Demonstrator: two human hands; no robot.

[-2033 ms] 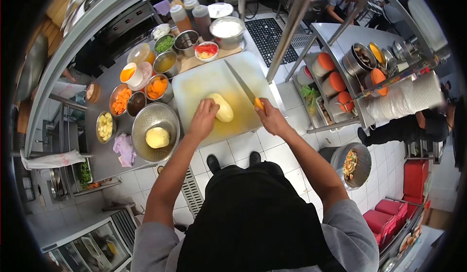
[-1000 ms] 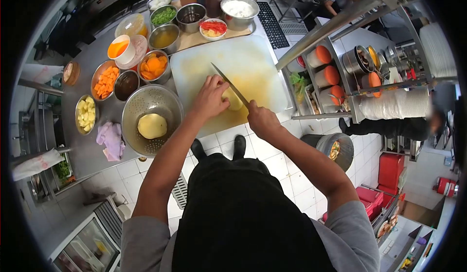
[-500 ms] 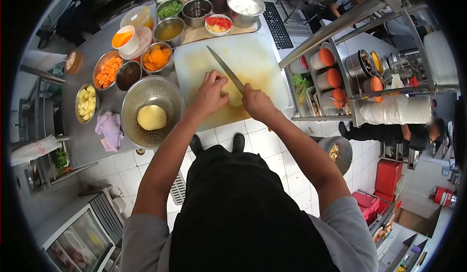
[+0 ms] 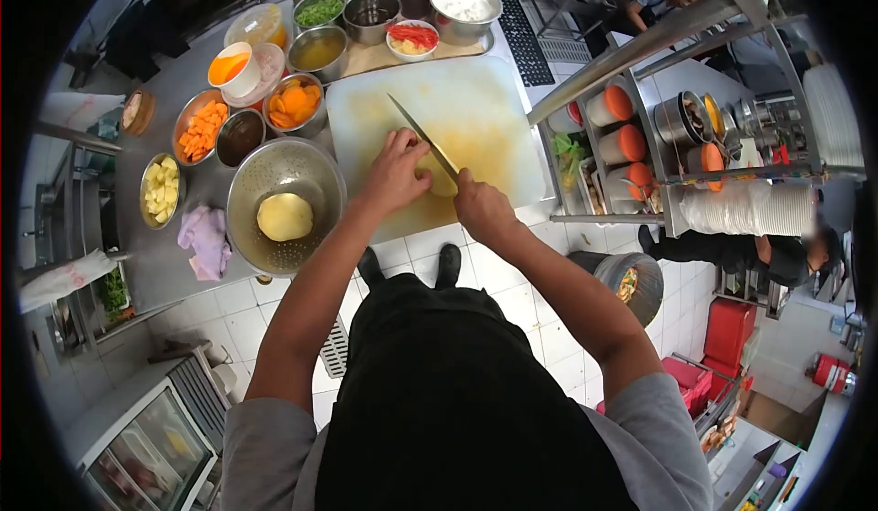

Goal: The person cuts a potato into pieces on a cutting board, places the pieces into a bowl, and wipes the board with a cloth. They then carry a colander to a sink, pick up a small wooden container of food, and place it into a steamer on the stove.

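Note:
A pale yellow piece that looks like peeled potato lies on the white, yellow-stained cutting board. My left hand holds it from the left with curled fingers, which hide part of it. In my right hand is the handle of a long kitchen knife. Its blade slants up and left across the board, close to my left fingertips and over the piece. Left of the board, a large peeled potato rests in a perforated metal colander.
Bowls of orange chunks, orange slices and yellow cubes stand on the left. Beside the colander lies a lilac cloth. More bowls line the board's far edge. A metal shelf and a bin are to the right.
The knife has shifted slightly toward me, its tip a little lower over the board. Both hands keep their grips, and my left hand stays almost in place.

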